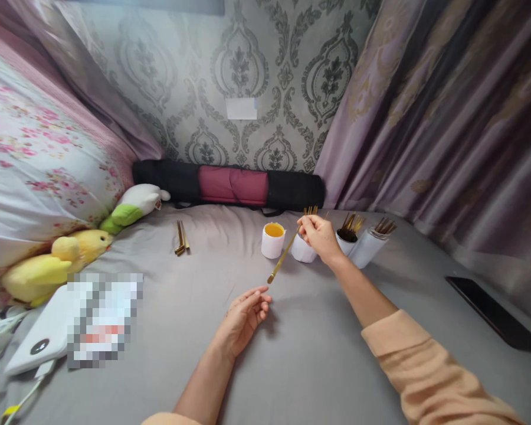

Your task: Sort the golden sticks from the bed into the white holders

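Note:
My right hand (321,233) pinches a slim paintbrush (284,257) near one end, tilted with its broader brown tip down to the left. Below that tip is my left hand (246,316), fingers loosely bent and apart, holding nothing; a small gap separates it from the brush. A white cup with a yellow inside (273,247) stands just beyond the brush. Another white cup (301,251) is partly hidden behind my right hand, thin sticks showing above it. Farther right are a cup with a dark inside and several brushes (347,235) and a taller white jar (368,251) holding thin brown-tipped sticks.
Several brushes (181,239) lie on the grey sheet (336,366) at the left. A phone (495,310) rests at the right. Left are plush toys (57,262), a white power bank (48,330) with a cable, and a blurred packet (108,319). A black and maroon roll (232,184) lies along the wall.

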A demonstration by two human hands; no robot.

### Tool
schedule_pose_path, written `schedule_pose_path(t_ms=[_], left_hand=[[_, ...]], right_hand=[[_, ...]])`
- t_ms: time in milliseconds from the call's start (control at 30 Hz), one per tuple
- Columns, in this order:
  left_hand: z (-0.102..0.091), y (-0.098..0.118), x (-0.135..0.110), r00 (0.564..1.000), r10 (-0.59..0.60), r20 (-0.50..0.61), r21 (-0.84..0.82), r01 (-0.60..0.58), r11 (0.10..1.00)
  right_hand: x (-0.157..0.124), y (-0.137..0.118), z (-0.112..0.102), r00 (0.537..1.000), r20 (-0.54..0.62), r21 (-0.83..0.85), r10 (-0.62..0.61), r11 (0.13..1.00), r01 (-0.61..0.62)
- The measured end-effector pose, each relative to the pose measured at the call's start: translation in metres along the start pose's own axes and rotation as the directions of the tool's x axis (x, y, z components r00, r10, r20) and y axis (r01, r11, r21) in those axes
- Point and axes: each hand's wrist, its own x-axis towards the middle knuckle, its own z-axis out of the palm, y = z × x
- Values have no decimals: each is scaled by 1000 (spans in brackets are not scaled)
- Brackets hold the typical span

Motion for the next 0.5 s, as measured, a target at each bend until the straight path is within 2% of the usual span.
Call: schedule_pose_path(t_ms=[267,500], left_hand=[[0,4,1,1000,-7,-23,-48,6,999],[-1,4,1,1000,-5,-28,-73,3,997]], right_hand=[[28,-14,-18,992,-111,-17,-63,998,61],[47,-27,-21,976,-185,-28,-114,993,110]])
